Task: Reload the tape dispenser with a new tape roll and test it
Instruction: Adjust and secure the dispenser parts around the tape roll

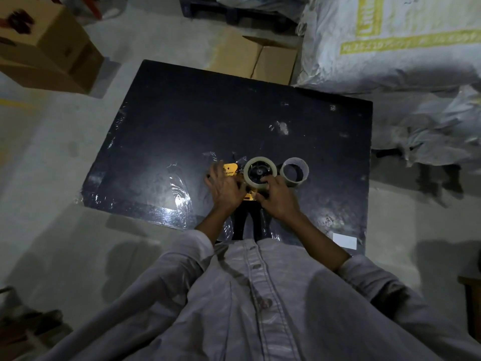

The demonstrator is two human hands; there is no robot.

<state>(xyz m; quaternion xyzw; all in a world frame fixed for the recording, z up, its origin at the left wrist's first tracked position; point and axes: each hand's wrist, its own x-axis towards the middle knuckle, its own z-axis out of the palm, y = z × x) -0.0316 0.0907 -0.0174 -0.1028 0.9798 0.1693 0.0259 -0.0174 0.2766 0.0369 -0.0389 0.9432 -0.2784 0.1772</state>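
Your two hands meet over a yellow tape dispenser [230,171] lying flat near the front edge of a dark, plastic-wrapped desk [182,113]. A clear tape roll [260,172] sits on the dispenser's black hub, face up. Your right hand [279,199] curls around the near side of that roll, its fingers [268,181] pressed to the rim and hub, thumb side tucked below. Your left hand [225,188] lies across the dispenser's yellow body, fingers bent down over it and gripping it against the desk; the black handle [248,217] runs back toward your shirt. Just beside the roll, to its right and apart from it, stands an empty cardboard core [295,172], open end up. A small white label [345,241] is stuck near the desk's front right corner. Cardboard boxes [46,43] stand on the floor beyond the desk at left and behind it, and large white sacks [390,48] are piled at right.
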